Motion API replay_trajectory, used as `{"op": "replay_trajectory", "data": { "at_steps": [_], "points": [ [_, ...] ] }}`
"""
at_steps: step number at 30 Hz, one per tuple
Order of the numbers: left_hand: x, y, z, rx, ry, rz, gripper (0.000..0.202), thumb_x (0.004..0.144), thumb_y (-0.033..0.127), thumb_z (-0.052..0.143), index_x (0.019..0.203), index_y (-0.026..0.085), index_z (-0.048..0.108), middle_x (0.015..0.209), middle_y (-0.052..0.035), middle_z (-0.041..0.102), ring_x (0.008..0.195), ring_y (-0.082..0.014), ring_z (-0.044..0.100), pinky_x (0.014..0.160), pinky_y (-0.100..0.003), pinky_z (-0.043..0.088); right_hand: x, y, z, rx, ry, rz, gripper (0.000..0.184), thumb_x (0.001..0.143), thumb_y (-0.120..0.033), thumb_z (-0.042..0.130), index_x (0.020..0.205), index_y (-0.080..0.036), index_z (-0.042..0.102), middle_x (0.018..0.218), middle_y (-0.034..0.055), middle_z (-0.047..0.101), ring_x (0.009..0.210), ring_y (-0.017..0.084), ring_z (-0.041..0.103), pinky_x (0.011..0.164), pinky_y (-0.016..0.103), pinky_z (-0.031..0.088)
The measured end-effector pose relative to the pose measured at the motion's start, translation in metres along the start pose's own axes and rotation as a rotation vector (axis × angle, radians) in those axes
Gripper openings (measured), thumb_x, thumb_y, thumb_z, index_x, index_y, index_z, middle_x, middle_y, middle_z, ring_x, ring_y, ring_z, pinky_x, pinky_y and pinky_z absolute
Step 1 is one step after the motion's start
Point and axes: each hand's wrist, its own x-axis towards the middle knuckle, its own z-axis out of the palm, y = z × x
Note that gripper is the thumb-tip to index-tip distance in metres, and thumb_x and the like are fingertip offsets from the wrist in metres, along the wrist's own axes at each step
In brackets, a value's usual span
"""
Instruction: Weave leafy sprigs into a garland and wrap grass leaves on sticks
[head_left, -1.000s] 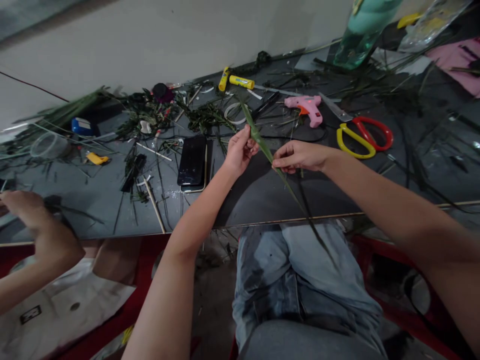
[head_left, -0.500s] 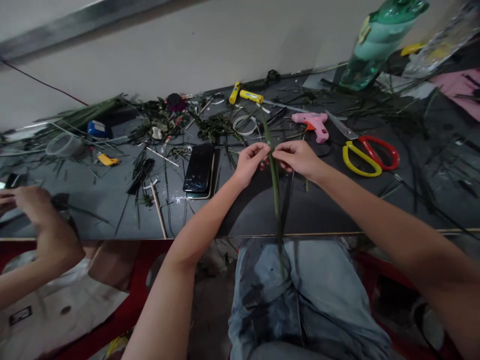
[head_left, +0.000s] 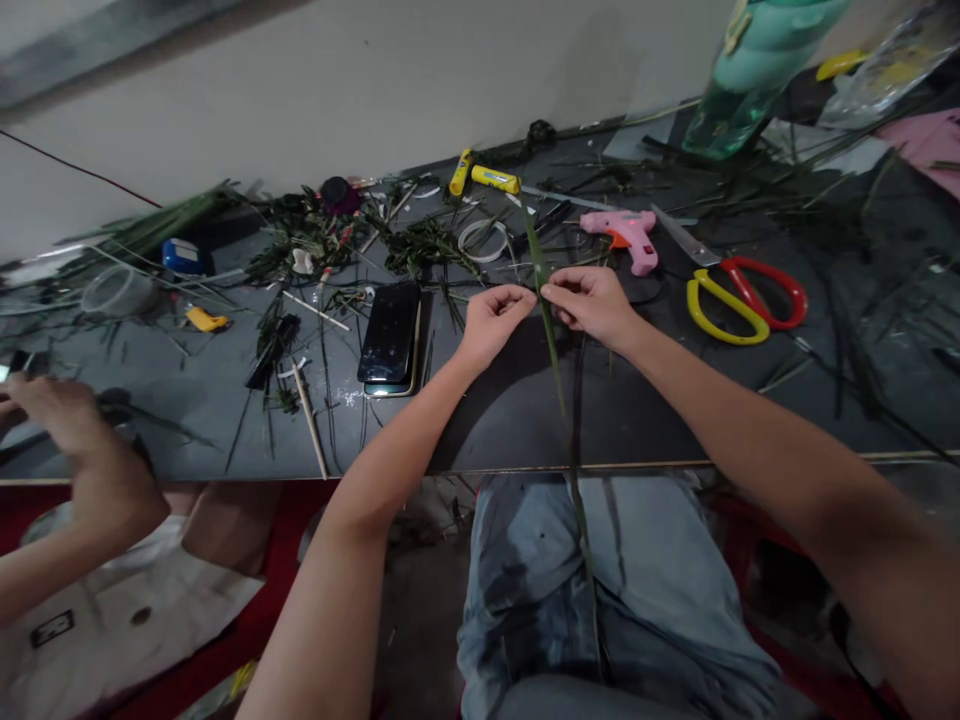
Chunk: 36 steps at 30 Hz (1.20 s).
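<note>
A long narrow green leaf [head_left: 534,250] stands out between my two hands, its tip pointing toward the wall. On its left edge my left hand [head_left: 496,318] is closed in a pinch, thumb and forefinger at the blade. From the other side my right hand [head_left: 589,302] pinches the same leaf, its fingertips almost meeting the left ones. Below the fingers the blade narrows toward the table's front edge, and a thin dark strand hangs over my jeans [head_left: 540,570]. Beyond my right hand lies a pink glue gun [head_left: 622,230].
Scissors with red and yellow handles [head_left: 739,300] lie at the right. Two stacked phones [head_left: 390,335] lie left of my hands. Yellow glue sticks [head_left: 495,179], leaf scraps and a green bottle [head_left: 739,85] are at the back. A person's hand [head_left: 56,405] works at far left.
The leaf's lower part has split: a shorter piece now ends above the table edge, and a thin dark strand hangs separately. Both hands stay pinched at the leaf. The view has shifted slightly.
</note>
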Motion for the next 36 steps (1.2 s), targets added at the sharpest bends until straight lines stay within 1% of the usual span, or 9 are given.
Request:
{"op": "replay_trajectory", "data": {
  "at_steps": [3,7,10,13,18,22,24,28,36],
  "points": [
    [-0.001,0.003,0.001,0.031,0.021,-0.037,0.012,0.073,0.022,0.078,0.067,0.014,0.072,0.058,0.0039,0.058,0.051,-0.0031,0.039,0.050,-0.018,0.029,-0.002,0.004,-0.002,-0.046,-0.007,-0.097,0.028,0.075,-0.038,0.080,0.076,-0.015,0.063,0.050,-0.0044,0.048,0.042,0.005,0.040,0.041,0.021,0.028],
    [-0.006,0.009,0.006,-0.052,-0.046,-0.069,0.015,0.072,0.023,0.076,0.063,0.015,0.067,0.051,0.0064,0.048,0.050,-0.0036,0.039,0.051,-0.019,0.031,-0.007,0.005,-0.003,-0.059,-0.007,-0.166,0.032,0.074,-0.043,0.080,0.076,-0.016,0.063,0.058,-0.0024,0.052,0.048,0.006,0.043,0.045,0.022,0.032],
    [-0.008,0.011,0.011,-0.070,-0.068,-0.111,0.016,0.072,0.021,0.071,0.060,0.016,0.063,0.049,0.0076,0.043,0.046,-0.0032,0.036,0.048,-0.019,0.027,-0.010,0.004,-0.005,-0.099,-0.008,-0.171,0.034,0.073,-0.046,0.080,0.076,-0.016,0.065,0.060,-0.0013,0.054,0.050,0.007,0.046,0.047,0.023,0.034],
    [-0.009,0.009,0.014,-0.023,-0.044,-0.142,0.016,0.072,0.016,0.065,0.058,0.016,0.059,0.046,0.0089,0.038,0.043,-0.0026,0.029,0.045,-0.020,0.020,-0.011,0.003,-0.007,-0.166,-0.049,-0.113,0.036,0.071,-0.046,0.082,0.073,-0.015,0.065,0.058,-0.0014,0.054,0.049,0.007,0.046,0.047,0.023,0.033],
    [-0.009,0.001,0.012,0.047,-0.061,-0.083,0.015,0.074,0.017,0.065,0.061,0.017,0.058,0.046,0.0089,0.037,0.043,-0.0028,0.026,0.046,-0.020,0.017,-0.012,0.003,-0.006,-0.189,-0.142,-0.088,0.035,0.072,-0.042,0.082,0.067,-0.015,0.060,0.055,-0.0020,0.051,0.047,0.007,0.043,0.046,0.023,0.031],
    [-0.007,-0.007,0.006,0.009,-0.057,0.012,0.018,0.076,0.031,0.071,0.069,0.018,0.063,0.047,0.0089,0.036,0.042,-0.0038,0.025,0.046,-0.022,0.017,-0.013,0.002,-0.005,-0.154,-0.112,-0.124,0.037,0.076,-0.047,0.080,0.073,-0.016,0.060,0.057,-0.0022,0.051,0.046,0.007,0.043,0.046,0.025,0.032],
    [-0.005,-0.009,0.003,0.034,-0.050,0.044,0.019,0.077,0.033,0.073,0.070,0.017,0.064,0.047,0.0094,0.035,0.042,-0.0038,0.022,0.046,-0.023,0.015,-0.013,0.003,-0.006,-0.203,-0.093,-0.155,0.037,0.078,-0.047,0.079,0.073,-0.016,0.061,0.058,-0.0015,0.051,0.048,0.007,0.044,0.049,0.026,0.033],
    [-0.003,-0.008,0.001,0.143,-0.032,0.069,0.015,0.076,0.022,0.075,0.067,0.016,0.065,0.048,0.0088,0.033,0.046,-0.0036,0.021,0.049,-0.023,0.016,-0.012,0.006,-0.009,-0.347,-0.035,-0.213,0.029,0.082,-0.040,0.076,0.073,-0.015,0.064,0.062,0.0013,0.055,0.058,0.011,0.049,0.057,0.027,0.036],
    [-0.004,0.000,0.001,0.201,-0.049,-0.004,0.017,0.068,0.004,0.073,0.058,0.015,0.064,0.045,0.0083,0.032,0.047,-0.0030,0.020,0.050,-0.024,0.014,-0.015,0.008,-0.010,-0.560,-0.007,-0.328,0.018,0.083,-0.035,0.075,0.079,-0.018,0.071,0.077,0.0055,0.067,0.074,0.019,0.059,0.074,0.034,0.043]
  ]
}}
